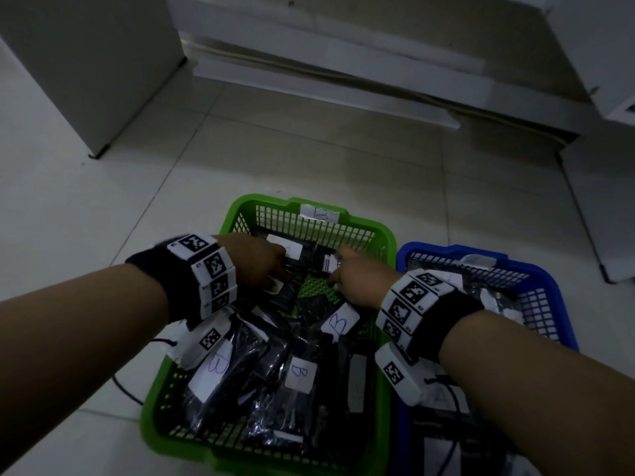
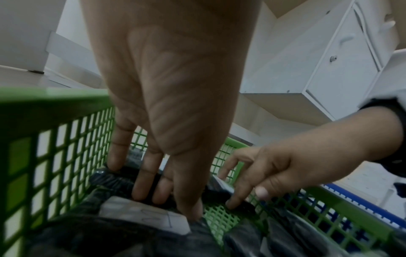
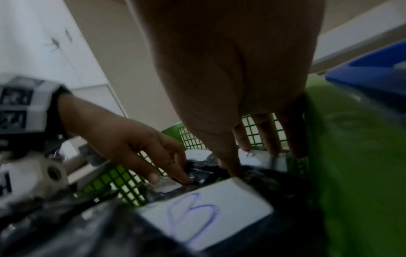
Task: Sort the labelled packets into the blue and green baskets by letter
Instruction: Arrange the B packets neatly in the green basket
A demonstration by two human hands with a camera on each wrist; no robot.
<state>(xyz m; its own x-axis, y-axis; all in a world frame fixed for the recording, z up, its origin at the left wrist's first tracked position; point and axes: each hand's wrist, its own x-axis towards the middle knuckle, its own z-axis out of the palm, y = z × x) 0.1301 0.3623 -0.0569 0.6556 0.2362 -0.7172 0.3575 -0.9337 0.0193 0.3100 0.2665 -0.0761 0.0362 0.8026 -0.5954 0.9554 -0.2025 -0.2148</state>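
At far end of the green basket (image 1: 386, 231), your left hand (image 1: 256, 261) pinches a packet (image 2: 123, 184); your right hand (image 1: 357, 283) hovers alongside, fingers loose. Its letter's probably unreadable.

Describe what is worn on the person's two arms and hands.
Both forearms are bare. Each wrist carries a black fabric band ringed with white blocks printed with black square codes, with a white camera unit underneath and thin black cables. Left hand and right hand are ungloved.
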